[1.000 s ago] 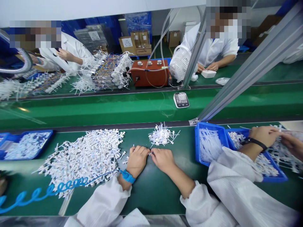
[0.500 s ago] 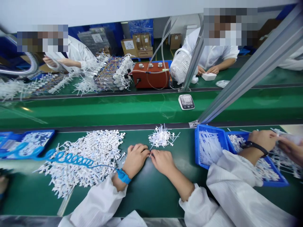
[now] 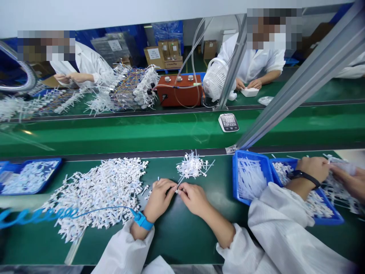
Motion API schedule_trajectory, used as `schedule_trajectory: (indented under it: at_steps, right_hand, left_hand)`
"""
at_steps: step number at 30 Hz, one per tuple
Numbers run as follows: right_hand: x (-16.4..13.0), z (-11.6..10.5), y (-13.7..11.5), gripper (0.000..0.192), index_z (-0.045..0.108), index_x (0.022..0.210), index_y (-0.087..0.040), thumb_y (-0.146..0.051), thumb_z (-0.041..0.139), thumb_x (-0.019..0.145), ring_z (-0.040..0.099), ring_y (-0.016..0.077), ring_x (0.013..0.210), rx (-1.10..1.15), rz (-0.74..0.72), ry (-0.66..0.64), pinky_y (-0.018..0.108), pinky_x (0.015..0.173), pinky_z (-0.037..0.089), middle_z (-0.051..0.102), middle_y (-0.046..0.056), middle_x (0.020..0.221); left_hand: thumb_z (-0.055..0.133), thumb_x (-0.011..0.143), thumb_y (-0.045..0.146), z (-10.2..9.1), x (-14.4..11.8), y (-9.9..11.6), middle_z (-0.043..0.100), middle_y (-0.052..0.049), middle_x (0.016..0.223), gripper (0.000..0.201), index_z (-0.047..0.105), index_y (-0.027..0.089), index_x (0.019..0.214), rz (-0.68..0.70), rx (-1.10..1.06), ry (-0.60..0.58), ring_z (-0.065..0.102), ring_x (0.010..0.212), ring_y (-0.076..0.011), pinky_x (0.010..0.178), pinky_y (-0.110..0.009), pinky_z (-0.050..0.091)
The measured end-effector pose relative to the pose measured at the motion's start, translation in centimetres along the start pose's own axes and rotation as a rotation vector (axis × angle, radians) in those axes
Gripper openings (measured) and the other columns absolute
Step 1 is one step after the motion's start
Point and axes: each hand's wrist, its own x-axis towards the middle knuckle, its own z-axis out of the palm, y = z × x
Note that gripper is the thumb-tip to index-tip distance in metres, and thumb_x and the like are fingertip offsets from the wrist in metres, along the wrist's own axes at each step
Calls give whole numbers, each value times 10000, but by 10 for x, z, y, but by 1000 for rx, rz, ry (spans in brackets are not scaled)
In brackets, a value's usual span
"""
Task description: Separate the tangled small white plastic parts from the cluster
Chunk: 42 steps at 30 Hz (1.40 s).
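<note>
My left hand [image 3: 160, 198], with a blue wrist strap [image 3: 145, 222] and its coiled blue cord, is closed in a pinch above the green work surface. Opposite it, my right hand [image 3: 194, 198] is pinched as well, the fingertips of both almost meeting. Between them is a small white plastic fitting with a thin translucent tube [image 3: 180, 181], partly hidden by the fingers. Just beyond my hands lies a small heap of similar tubed pieces [image 3: 192, 165]. A large pile of small white fittings [image 3: 102, 194] spreads to the left of my left hand.
Blue bins [image 3: 234, 179] of tubes and fittings stand at right, where a co-worker's hands [image 3: 313, 171] work. A blood pressure monitor [image 3: 229, 123] rests on the green conveyor [image 3: 142, 131]. A metal post [image 3: 285, 87] slants across the right. Two people sit opposite. Blue trays [image 3: 54, 175] lie at left.
My fingertips have shifted slightly left and toward me, and the thin tube now shows between them. The coiled blue cord has swung lower and left. The conveyor's monitor sits slightly further right.
</note>
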Motion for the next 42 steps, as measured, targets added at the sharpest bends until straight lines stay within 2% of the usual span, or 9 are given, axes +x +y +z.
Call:
schedule_trajectory:
  at_steps: [10,16,22,27,30,32,35,38,42]
  right_hand:
    - [2,1,1,151,624,989,-264,-316,486,957,631,123,772,-7,28,25,216,660,321,695,-58,817]
    - [1,6,3,164,631,1006,-261,-336,494,956,633,130,786,-30,6,43,221,673,326,698,-43,835]
    - [2,10,7,166,643,983,-253,-335,503,948,620,129,733,29,-28,97,221,645,315,688,-32,798]
    - [4,10,9,209,621,1096,-237,-267,529,910,591,116,672,173,8,160,212,637,333,657,-37,739]
    - [5,11,9,204,631,1068,-251,-242,554,879,580,112,649,171,0,143,214,619,314,648,-52,708]
    - [4,11,9,190,639,1043,-262,-241,563,870,576,111,641,150,-13,139,218,608,296,647,-58,701]
    - [4,12,9,165,647,1005,-266,-236,566,864,572,108,636,139,-26,136,219,606,286,643,-62,687]
    - [4,12,9,149,651,984,-261,-237,567,863,564,105,623,147,-23,129,218,603,286,641,-62,677]
    - [4,11,8,139,654,970,-258,-243,568,863,560,104,618,148,-26,125,216,609,293,640,-58,675]
  left_hand:
    - [465,959,371,3,0,-5,695,-34,906,261,669,227,882,-4,59,-25,610,913,-195,831,-356,409]
    - [480,951,339,-3,0,-7,705,-14,916,232,685,249,887,24,91,-98,609,927,-188,865,-345,396]
    - [433,961,331,-10,6,-1,674,-15,854,265,647,227,844,20,135,-174,590,888,-194,829,-340,380]
    - [364,961,280,-23,20,-3,649,-16,816,249,570,207,842,-71,162,-144,602,804,-183,735,-297,385]
    - [353,962,279,-29,34,-7,655,-18,749,251,578,208,877,-173,224,-173,629,725,-183,658,-275,372]
    - [382,955,303,-29,45,-10,680,-35,750,262,611,206,872,-208,275,-198,654,744,-198,667,-276,385]
    - [438,934,318,-24,63,-14,725,-62,842,256,663,206,883,-215,292,-206,677,808,-213,713,-282,420]
    - [491,904,309,-15,76,-14,737,-65,897,229,677,204,986,-185,267,-214,681,839,-220,739,-287,447]
    - [505,897,292,-6,79,-12,721,-68,986,266,645,199,1103,-119,223,-208,667,917,-209,817,-285,459]
